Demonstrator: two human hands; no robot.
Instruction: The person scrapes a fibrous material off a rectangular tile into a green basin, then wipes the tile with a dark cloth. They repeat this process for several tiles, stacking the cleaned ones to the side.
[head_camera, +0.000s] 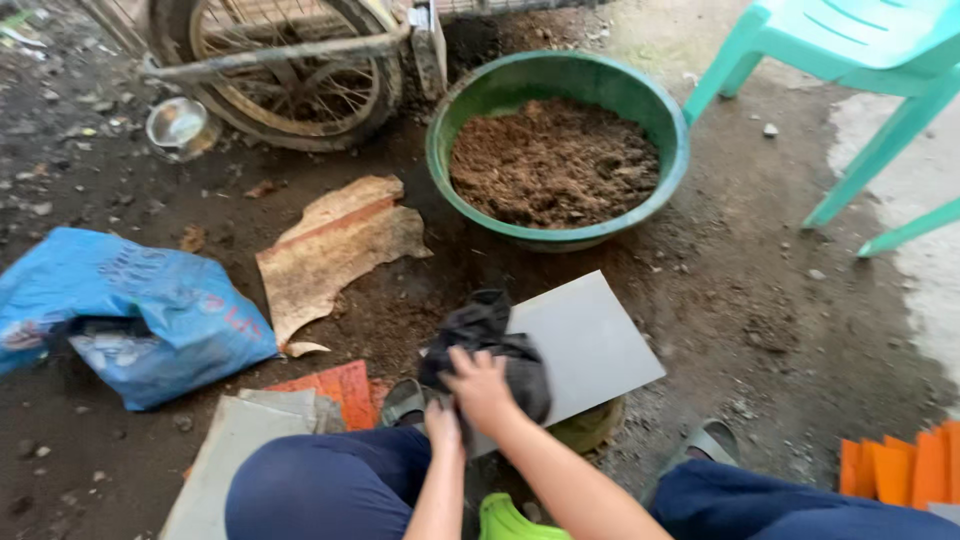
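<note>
Black plastic bag (490, 345), crumpled, sits at the near edge of a grey tile (585, 340) on the dirt ground; right hand (480, 385) closes its fingers on the bag, left hand (443, 425) pinches its lower edge just beside. Green basin (450, 120) of brown soil (555, 160) stands beyond the tile. Blue sack (130, 310), slumped, lies far left. Orange sheets (900, 465) lie at lower right. Turquoise chair (860, 60) stands upper right.

You grip a crumpled matt black plastic bag (487, 350); beside it lie a smooth grey tile (590, 340) and a glossy green plastic basin (470, 110).
</note>
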